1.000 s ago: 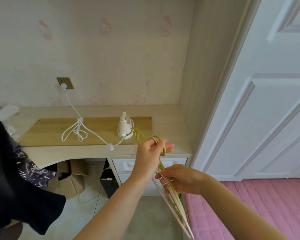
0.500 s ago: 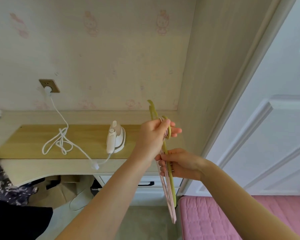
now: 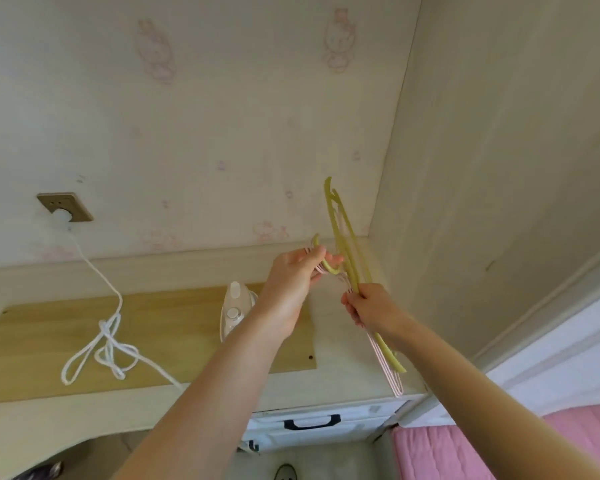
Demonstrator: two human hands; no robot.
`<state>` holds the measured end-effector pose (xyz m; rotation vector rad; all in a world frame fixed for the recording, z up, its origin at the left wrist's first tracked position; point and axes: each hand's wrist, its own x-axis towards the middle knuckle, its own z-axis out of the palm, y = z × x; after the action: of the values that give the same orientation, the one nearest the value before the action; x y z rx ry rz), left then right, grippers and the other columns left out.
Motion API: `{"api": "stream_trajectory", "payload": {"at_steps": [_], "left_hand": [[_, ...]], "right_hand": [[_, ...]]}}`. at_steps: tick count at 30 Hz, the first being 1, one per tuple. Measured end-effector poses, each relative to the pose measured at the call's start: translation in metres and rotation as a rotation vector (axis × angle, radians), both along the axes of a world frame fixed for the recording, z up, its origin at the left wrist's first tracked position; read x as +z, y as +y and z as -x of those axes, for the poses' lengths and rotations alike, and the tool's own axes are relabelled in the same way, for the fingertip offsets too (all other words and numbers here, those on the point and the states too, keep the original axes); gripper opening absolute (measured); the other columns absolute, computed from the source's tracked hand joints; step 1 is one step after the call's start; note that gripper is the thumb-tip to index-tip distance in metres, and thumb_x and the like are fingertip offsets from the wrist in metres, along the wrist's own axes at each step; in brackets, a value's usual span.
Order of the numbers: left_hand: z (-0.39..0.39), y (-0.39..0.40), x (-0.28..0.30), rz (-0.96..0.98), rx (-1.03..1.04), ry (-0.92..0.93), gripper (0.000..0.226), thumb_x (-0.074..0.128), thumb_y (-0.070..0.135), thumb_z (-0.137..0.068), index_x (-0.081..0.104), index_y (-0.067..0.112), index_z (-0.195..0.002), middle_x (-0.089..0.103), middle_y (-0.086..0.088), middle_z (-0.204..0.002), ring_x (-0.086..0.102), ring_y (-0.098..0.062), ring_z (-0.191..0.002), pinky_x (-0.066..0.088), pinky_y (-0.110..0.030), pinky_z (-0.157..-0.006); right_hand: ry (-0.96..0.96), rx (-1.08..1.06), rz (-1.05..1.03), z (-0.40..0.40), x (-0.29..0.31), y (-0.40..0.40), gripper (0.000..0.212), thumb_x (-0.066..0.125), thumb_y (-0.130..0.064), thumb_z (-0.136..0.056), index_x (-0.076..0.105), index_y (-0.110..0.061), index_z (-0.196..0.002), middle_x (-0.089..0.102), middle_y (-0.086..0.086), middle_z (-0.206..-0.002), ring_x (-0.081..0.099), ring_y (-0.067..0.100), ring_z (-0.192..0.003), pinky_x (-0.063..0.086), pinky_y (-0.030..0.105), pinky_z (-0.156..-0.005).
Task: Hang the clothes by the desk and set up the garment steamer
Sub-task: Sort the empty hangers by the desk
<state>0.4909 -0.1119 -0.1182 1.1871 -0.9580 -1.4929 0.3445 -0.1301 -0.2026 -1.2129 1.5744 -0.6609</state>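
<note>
Above the desk [image 3: 343,382], right of the steamer [image 3: 234,311] | left hand [image 3: 293,275] pinches hanger hooks [image 3: 326,266], right hand [image 3: 369,308] grips the hangers [image 3: 347,251] | step: likely separating one | next: free it.

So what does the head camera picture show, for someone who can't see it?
Two hands hold a bunch of green and pink hangers above a desk: left hand on the hooks, right hand on the bars. A white steamer stands behind, plugged in.
</note>
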Motion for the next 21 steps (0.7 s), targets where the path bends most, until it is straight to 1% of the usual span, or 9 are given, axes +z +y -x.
{"api": "stream_trajectory", "payload": {"at_steps": [2, 3, 5, 7, 10, 12, 13, 17, 21], "left_hand": [[-0.017, -0.019, -0.012, -0.058, -0.020, -0.007, 0.028, 0.055, 0.017, -0.095, 0.068, 0.009, -0.072, 0.074, -0.012, -0.098, 0.066, -0.022, -0.105, 0.043, -0.039, -0.104], [-0.024, -0.029, -0.019, -0.087, -0.019, -0.023, 0.024, 0.056, 0.016, -0.094, 0.068, 0.008, -0.075, 0.074, -0.010, -0.097, 0.066, -0.023, -0.105, 0.044, -0.039, -0.103], [-0.035, -0.048, -0.034, -0.137, 0.004, -0.053, 0.021, 0.057, 0.013, -0.093, 0.067, 0.006, -0.075, 0.074, -0.010, -0.092, 0.066, -0.026, -0.104, 0.047, -0.039, -0.100], [-0.042, -0.063, -0.052, -0.170, 0.013, -0.084, 0.021, 0.057, 0.010, -0.092, 0.068, 0.004, -0.075, 0.074, -0.010, -0.090, 0.066, -0.027, -0.103, 0.050, -0.036, -0.095], [-0.049, -0.077, -0.078, -0.238, -0.014, -0.123, 0.020, 0.055, 0.010, -0.094, 0.069, -0.001, -0.084, 0.073, -0.013, -0.095, 0.067, -0.025, -0.101, 0.052, -0.029, -0.086], [-0.049, -0.081, -0.096, -0.293, -0.038, -0.143, 0.021, 0.053, 0.010, -0.095, 0.069, 0.000, -0.085, 0.072, -0.012, -0.095, 0.066, -0.021, -0.096, 0.052, -0.026, -0.083], [-0.048, -0.083, -0.104, -0.319, -0.044, -0.152, 0.022, 0.052, 0.008, -0.096, 0.068, 0.001, -0.083, 0.071, -0.011, -0.091, 0.066, -0.020, -0.092, 0.053, -0.026, -0.082], [-0.040, -0.088, -0.137, -0.433, -0.013, -0.178, 0.027, 0.049, 0.004, -0.096, 0.064, 0.004, -0.073, 0.068, -0.006, -0.079, 0.062, -0.019, -0.083, 0.053, -0.030, -0.085], [-0.032, -0.095, -0.160, -0.532, 0.021, -0.222, 0.027, 0.049, 0.006, -0.096, 0.064, 0.006, -0.073, 0.068, -0.004, -0.076, 0.061, -0.018, -0.076, 0.052, -0.037, -0.091]], "right_hand": [[0.167, -0.023, 0.022, -0.008, -0.009, -0.014, 0.030, 0.040, -0.007, -0.096, 0.056, -0.016, -0.072, 0.058, 0.002, -0.073, 0.052, 0.019, -0.068, 0.046, 0.035, -0.069], [0.249, -0.018, 0.015, -0.012, -0.013, -0.020, 0.027, 0.041, -0.010, -0.095, 0.058, -0.016, -0.076, 0.061, 0.003, -0.081, 0.055, 0.021, -0.076, 0.046, 0.033, -0.073], [0.386, -0.002, -0.026, -0.019, -0.022, -0.028, 0.022, 0.040, -0.014, -0.096, 0.059, -0.019, -0.085, 0.065, 0.006, -0.094, 0.057, 0.023, -0.086, 0.043, 0.026, -0.073], [0.467, 0.009, -0.071, -0.026, -0.031, -0.036, 0.021, 0.039, -0.016, -0.096, 0.058, -0.020, -0.088, 0.065, 0.008, -0.100, 0.058, 0.024, -0.086, 0.045, 0.026, -0.073], [0.573, 0.040, -0.138, -0.033, -0.039, -0.040, 0.022, 0.038, -0.011, -0.096, 0.059, -0.012, -0.103, 0.063, 0.010, -0.108, 0.055, 0.024, -0.084, 0.044, 0.027, -0.069], [0.638, 0.061, -0.189, -0.036, -0.046, -0.039, 0.025, 0.037, -0.007, -0.097, 0.056, -0.007, -0.115, 0.061, 0.011, -0.113, 0.059, 0.026, -0.094, 0.045, 0.028, -0.071], [0.663, 0.056, -0.207, -0.036, -0.052, -0.038, 0.027, 0.037, -0.005, -0.097, 0.054, -0.006, -0.118, 0.060, 0.011, -0.112, 0.060, 0.026, -0.097, 0.046, 0.030, -0.073], [0.672, 0.017, -0.266, -0.036, -0.081, -0.038, 0.031, 0.036, 0.000, -0.095, 0.052, -0.005, -0.121, 0.053, 0.008, -0.101, 0.052, 0.023, -0.085, 0.044, 0.029, -0.071], [0.673, 0.027, -0.306, -0.035, -0.102, -0.042, 0.032, 0.035, 0.000, -0.095, 0.052, -0.006, -0.122, 0.059, 0.012, -0.116, 0.060, 0.028, -0.104, 0.048, 0.033, -0.081]]}}
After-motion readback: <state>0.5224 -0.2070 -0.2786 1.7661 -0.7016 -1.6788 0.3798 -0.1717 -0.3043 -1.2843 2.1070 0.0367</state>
